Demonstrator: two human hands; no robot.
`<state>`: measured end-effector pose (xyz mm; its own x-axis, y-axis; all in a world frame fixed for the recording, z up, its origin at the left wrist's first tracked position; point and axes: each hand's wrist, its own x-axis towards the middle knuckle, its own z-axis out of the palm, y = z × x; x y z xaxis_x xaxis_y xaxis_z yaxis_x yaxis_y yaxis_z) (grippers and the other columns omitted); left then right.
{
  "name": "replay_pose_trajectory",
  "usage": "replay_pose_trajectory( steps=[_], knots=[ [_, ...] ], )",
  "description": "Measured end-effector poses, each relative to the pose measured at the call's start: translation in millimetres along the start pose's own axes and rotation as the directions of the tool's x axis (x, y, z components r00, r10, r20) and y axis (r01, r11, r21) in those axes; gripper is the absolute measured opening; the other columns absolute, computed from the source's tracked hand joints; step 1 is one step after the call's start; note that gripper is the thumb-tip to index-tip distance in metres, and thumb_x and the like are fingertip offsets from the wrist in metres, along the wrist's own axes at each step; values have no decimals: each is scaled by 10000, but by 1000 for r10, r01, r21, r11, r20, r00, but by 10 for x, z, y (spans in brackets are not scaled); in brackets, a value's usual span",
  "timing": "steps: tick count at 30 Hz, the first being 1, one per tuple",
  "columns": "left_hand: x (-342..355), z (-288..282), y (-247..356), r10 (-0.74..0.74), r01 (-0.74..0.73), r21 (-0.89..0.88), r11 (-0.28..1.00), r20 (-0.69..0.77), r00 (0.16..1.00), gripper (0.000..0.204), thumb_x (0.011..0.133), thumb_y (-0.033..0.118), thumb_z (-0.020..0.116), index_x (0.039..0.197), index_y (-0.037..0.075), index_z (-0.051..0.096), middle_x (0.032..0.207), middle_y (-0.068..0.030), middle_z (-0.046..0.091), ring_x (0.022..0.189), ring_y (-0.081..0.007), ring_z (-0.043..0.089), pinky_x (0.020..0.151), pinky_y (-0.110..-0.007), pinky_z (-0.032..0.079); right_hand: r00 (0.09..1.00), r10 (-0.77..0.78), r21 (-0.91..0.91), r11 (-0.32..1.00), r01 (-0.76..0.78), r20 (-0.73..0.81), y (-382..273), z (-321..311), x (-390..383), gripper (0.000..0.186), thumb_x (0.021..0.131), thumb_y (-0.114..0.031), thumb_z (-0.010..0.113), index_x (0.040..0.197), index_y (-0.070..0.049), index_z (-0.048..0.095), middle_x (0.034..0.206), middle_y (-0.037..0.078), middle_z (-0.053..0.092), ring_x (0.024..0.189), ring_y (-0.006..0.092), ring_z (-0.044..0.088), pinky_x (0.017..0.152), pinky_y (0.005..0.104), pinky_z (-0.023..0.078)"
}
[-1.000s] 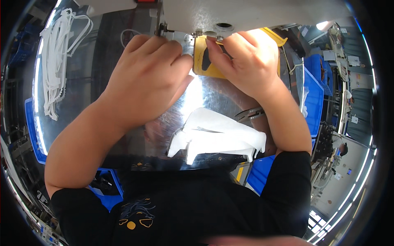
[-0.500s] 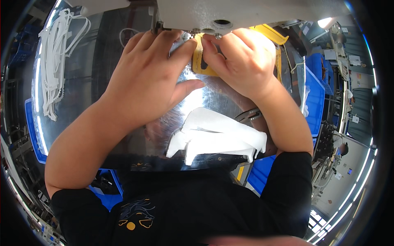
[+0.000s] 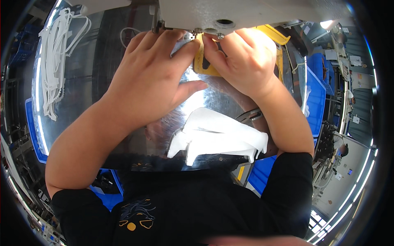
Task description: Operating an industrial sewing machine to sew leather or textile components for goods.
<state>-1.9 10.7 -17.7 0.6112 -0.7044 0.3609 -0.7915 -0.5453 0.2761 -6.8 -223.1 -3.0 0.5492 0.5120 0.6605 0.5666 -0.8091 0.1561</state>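
Note:
My left hand lies flat with fingers stretched and thumb apart beneath the head of a sewing machine. Its fingertips are partly hidden there. Close beside it, my right hand is closed, thumb and forefinger drawn together at the needle area; whatever they pinch is hidden. A yellow plate with a dark slot shows between the hands. Nearer my body, several white cut pieces lie in an overlapping stack on the shiny table. Dark metal snips rest beside my right forearm, partly covered by it.
A bundle of white strips lies at the table's far left. Blue bins stand off the right edge, with others below the table. A yellow part sits behind my right hand. Machines and shelves line both sides.

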Motion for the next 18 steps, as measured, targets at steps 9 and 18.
replay_pose_trajectory(
  steps=[9,18],
  knots=[
    [-17,16,0,-41,42,41,998,-28,999,651,906,393,832,1450,104,621,1401,-175,612,1320,-397,577,1160,-524,420,1000,-8,-5,1000,8,14,-12,24,6,149,783,-172,821,873,-107,721,853,27,682,712,214,696,650,324,569],
    [105,-13,-288,-223,215,-108,971,-75,972,356,862,291,853,1088,39,746,1173,-129,716,1189,-323,666,1020,-436,516,999,-39,14,999,39,11,4,34,9,134,795,-144,800,876,-90,707,864,33,682,739,225,703,675,335,577]
  ],
)
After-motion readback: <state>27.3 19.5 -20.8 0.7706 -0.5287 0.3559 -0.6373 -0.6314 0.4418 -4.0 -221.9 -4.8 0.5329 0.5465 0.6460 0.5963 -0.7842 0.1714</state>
